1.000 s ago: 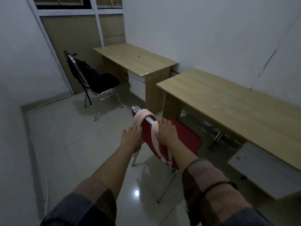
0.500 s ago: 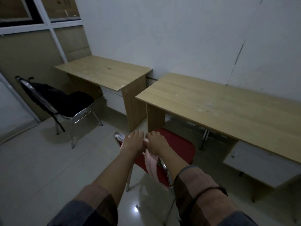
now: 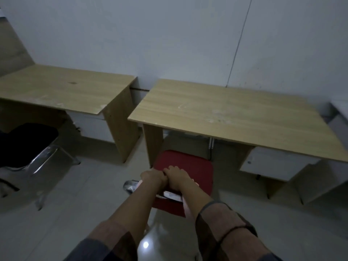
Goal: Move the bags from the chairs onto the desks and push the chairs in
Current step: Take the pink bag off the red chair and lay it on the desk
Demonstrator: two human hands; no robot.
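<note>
The head view shows two hands set side by side on the top rail of the red chair [image 3: 185,167]: the left hand [image 3: 153,178] and the right hand [image 3: 176,178] are both curled over the rail, touching each other, and a pink bag strap [image 3: 186,208] is seen hanging under the right wrist, though which hand actually grips it cannot be told. The red chair's seat is tucked partly under the front edge of the right desk [image 3: 235,113]. Two wooden desks are counted, the left desk [image 3: 62,89] standing just beside the right one. Two chairs are counted; the black chair [image 3: 28,142] stands apart at the left.
</note>
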